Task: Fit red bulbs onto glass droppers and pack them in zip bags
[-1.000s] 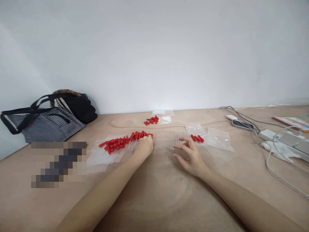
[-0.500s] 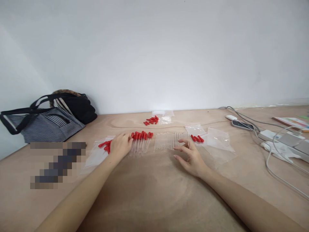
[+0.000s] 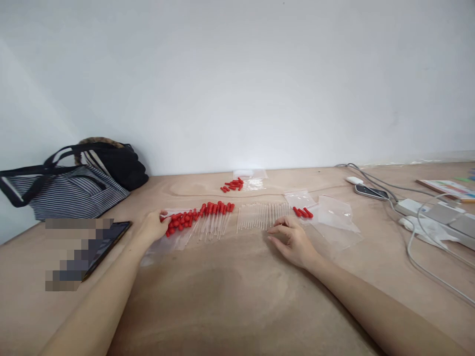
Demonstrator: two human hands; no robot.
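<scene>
Farthest left on the table (image 3: 237,306), a striped bag (image 3: 79,190) stands partly in front of a black bag (image 3: 124,170); nearer me lies a phone (image 3: 106,249), part of it blurred out. Next comes my left hand (image 3: 152,227), at the left edge of a heap of red caps (image 3: 181,221). Its thumb and forefinger are against the outermost caps; whether they actually pinch one, I cannot tell. The heap spreads rightward from those fingertips over a clear bag (image 3: 156,254), which shows beside my wrist. Past it the capped tubes (image 3: 214,209) fan out, red ends away from me, apart from both hands. Farther back, near the wall (image 3: 237,84), sits a small red cluster (image 3: 233,185) with slim tubes (image 3: 255,184) beside it. Then come the bare tubes (image 3: 260,216), side by side, just ahead and left of my right hand (image 3: 293,242). Its fingers are loosely curled, with a gap between thumb and forefinger and nothing visible in it; the fingertips are close to the near ends of the tubes, and I cannot tell whether they touch. Beyond that hand, three caps (image 3: 303,212) lie by a small bag (image 3: 300,199) and a larger bag (image 3: 336,212). Far right, a black device (image 3: 372,192) lies near a power strip (image 3: 410,207).
</scene>
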